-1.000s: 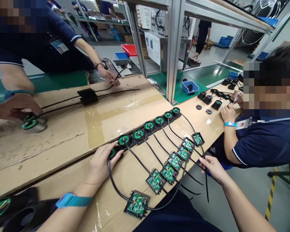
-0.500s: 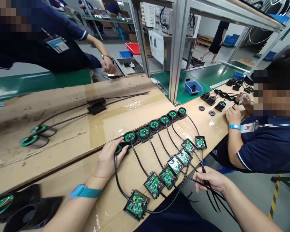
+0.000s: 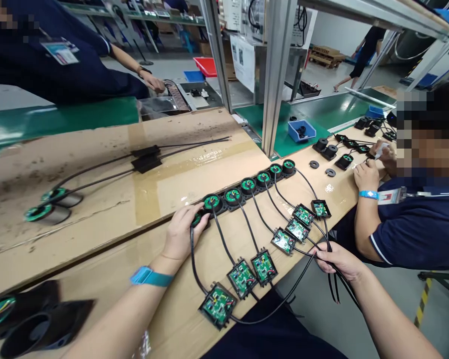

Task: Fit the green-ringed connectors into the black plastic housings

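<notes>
Left hand: the left hand (image 3: 181, 232) lies palm down on the bench (image 3: 108, 199), fingers curled over the nearest round part (image 3: 196, 219) at the near end of the row; a blue band (image 3: 151, 276) sits on the wrist
Right hand: the right hand (image 3: 336, 260) hangs past the bench edge, fingers closed around a bundle of black cables (image 3: 335, 284) whose loose ends dangle below it
Round parts: a row (image 3: 249, 185) of black parts with green tops runs away from the left hand towards the post (image 3: 275, 75), each touching the next
Boards: green boards (image 3: 264, 267) in black trays lie along the near edge, between the two hands; each is joined by a cable to a round part; the closest board (image 3: 217, 305) lies just below the left wrist
Elsewhere: two wired units (image 3: 52, 204) lie well apart on the far left; a seated person's hand (image 3: 366, 175) rests on the bench at right; another person's hand (image 3: 155, 82) reaches in beyond the far edge
</notes>
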`<state>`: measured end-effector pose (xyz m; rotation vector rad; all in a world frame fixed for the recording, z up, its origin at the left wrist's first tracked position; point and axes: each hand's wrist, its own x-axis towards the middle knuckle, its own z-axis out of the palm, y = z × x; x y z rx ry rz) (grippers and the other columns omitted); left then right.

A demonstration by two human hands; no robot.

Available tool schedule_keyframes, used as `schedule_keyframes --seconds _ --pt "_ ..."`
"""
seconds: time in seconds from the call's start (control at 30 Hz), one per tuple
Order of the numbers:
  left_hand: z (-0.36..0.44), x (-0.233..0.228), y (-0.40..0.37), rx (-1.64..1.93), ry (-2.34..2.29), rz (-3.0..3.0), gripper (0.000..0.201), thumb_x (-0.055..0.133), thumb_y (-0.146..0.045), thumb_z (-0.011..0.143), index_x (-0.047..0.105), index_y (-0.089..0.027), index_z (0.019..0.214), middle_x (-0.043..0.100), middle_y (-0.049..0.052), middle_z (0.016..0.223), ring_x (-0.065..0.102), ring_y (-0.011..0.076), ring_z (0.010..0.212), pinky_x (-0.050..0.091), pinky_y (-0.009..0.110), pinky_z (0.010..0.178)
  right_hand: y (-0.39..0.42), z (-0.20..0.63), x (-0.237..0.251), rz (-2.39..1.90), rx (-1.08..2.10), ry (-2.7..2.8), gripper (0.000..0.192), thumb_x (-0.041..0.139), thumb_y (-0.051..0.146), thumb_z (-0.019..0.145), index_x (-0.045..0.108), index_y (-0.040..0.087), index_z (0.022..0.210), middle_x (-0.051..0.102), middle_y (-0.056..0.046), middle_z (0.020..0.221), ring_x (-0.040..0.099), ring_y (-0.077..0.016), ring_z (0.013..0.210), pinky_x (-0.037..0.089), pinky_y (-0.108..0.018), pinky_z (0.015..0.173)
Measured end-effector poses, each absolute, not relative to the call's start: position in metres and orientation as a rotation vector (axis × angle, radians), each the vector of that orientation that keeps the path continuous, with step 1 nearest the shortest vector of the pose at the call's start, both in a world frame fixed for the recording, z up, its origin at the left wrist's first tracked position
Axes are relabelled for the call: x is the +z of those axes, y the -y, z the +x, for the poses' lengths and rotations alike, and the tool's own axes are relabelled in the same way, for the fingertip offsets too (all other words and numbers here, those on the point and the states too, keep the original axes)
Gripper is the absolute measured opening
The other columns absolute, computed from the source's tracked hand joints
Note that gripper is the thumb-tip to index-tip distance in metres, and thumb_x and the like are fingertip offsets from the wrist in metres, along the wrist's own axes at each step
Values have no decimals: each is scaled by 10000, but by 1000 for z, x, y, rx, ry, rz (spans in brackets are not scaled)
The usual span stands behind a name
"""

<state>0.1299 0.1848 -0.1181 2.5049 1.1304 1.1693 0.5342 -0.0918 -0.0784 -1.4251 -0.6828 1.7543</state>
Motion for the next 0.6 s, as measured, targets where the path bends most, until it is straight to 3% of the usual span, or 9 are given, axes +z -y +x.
schedule_keyframes --seconds 0.43,0.6 --pt "178 -116 -197 1212 -1075 2491 351 586 -325 961 629 -155 1265 672 128 1091 633 255 1017 539 407 941 87 573 -74 -1520 1615 665 489 781 475 817 640 85 1076 453 41 575 327 -64 492 187 -224 473" --pt "196 -112 -196 1205 -1131 2447 330 553 -331 980 607 -168 1261 660 125 1100 622 260 1035 531 425 968 86 573 -74 -1681 1501 721 454 779 515 812 632 115 968 509 9 643 374 -78 535 241 -230 486"
